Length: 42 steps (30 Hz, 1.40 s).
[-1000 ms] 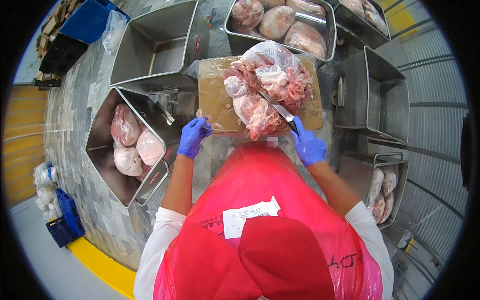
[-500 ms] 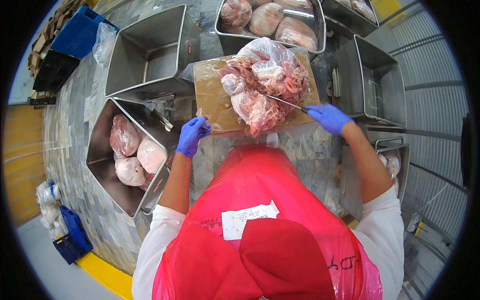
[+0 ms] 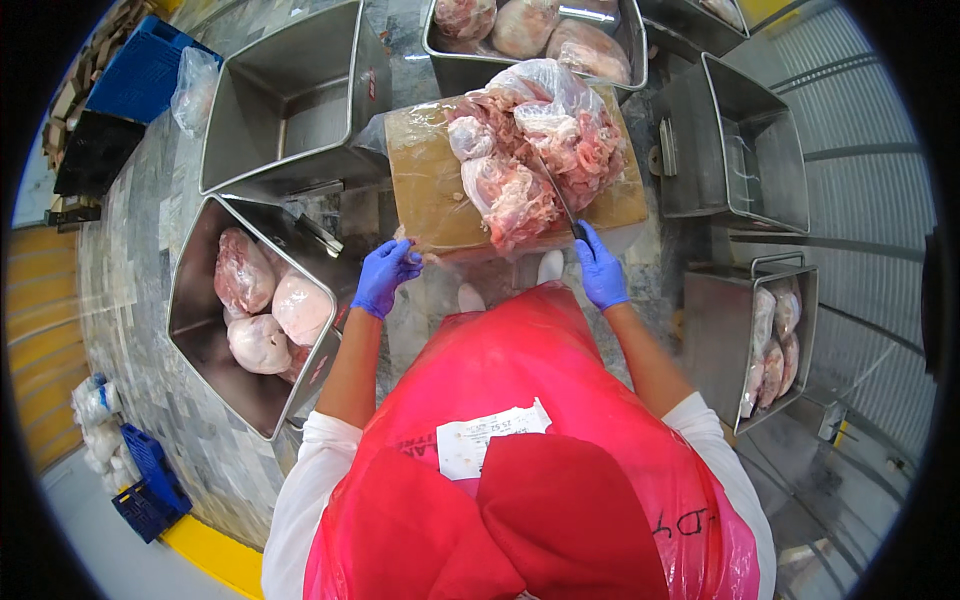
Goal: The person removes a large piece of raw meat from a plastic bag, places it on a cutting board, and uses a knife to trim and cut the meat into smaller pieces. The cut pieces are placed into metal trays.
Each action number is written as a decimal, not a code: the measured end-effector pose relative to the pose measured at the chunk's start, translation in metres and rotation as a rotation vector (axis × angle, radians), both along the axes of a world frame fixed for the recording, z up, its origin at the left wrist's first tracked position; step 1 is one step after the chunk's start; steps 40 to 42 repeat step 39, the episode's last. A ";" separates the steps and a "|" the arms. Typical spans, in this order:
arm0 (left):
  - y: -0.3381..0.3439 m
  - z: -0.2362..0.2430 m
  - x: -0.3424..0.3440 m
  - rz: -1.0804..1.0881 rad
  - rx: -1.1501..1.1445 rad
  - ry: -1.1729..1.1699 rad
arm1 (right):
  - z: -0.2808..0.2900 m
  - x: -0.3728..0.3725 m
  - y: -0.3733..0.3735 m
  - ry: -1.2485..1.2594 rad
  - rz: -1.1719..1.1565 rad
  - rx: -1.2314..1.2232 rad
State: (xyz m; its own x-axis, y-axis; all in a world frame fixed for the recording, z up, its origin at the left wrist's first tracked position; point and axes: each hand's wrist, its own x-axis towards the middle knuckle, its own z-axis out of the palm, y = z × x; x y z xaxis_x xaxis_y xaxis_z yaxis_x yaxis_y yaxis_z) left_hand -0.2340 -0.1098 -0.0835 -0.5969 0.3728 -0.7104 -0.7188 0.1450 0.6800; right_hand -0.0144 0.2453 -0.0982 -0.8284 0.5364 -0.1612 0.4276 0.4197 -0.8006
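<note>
A large mound of raw pink meat (image 3: pixel 510 205), with pale whitish membrane over part of it, lies on a brown box-like block (image 3: pixel 425 190) edged with clear plastic. My right hand (image 3: pixel 602 270), in a blue glove, is closed round the dark handle of a knife (image 3: pixel 556 190). The blade points away from me and lies against the meat. At the block's near left corner, my blue-gloved left hand (image 3: pixel 386 278) has its fingers pinched on a small pinkish scrap (image 3: pixel 402 236), whose exact kind is unclear.
Metal bins surround the block: one with large meat pieces (image 3: pixel 262 342) at left, one at far left (image 3: pixel 285 160), one with wrapped meat (image 3: pixel 590 50) ahead. At right stand a bin (image 3: pixel 683 160) and another holding bagged pieces (image 3: pixel 772 350). Blue crates (image 3: pixel 150 485) lie lower left.
My right hand has come left and nearer to me, turning the knife from slanting across the meat to pointing away. The left hand stays near the block's corner, slightly lower.
</note>
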 end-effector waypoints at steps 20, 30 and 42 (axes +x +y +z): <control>-0.026 -0.022 0.090 0.690 -0.088 0.223 | 0.056 -0.010 0.117 -0.015 0.221 0.101; -0.082 -0.072 0.508 2.114 -0.621 0.408 | 0.070 -0.142 0.065 0.200 1.028 0.096; -0.086 0.069 0.768 1.932 -0.293 -0.013 | 0.104 -0.179 0.003 0.162 1.353 0.030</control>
